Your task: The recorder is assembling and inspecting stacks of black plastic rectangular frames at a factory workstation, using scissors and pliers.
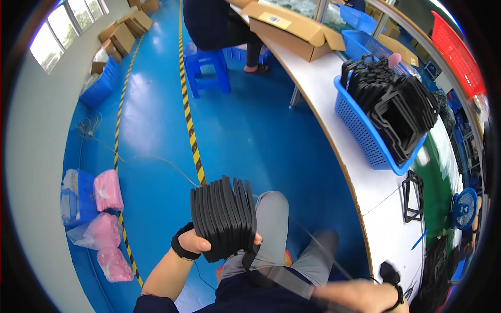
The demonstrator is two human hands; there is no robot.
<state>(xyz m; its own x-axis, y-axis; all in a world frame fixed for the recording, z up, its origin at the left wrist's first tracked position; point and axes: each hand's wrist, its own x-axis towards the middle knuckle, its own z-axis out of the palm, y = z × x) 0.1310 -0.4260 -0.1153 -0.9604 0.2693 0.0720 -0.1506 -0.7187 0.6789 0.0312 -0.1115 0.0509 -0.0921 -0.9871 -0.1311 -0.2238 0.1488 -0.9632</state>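
Observation:
A thick stack of black plastic frames (222, 216), lined up edge to edge, is gripped in my left hand (195, 242) above my lap. The thumb presses the near left side, and fingertips show at the stack's right side. My right hand (334, 293) is low and to the right, smeared by motion, so its fingers cannot be read. Between it and the stack runs a blurred grey strip (289, 280); I cannot tell what it is or whether the hand holds it.
A white workbench (373, 193) curves along my right. On it are a blue basket (365, 133) heaped with black frames, a loose black frame (413, 197), a blue pen (419, 239) and a cardboard box (292, 31). Pink bundles (108, 190) lie left. Ahead, a person sits on a blue stool (206, 68).

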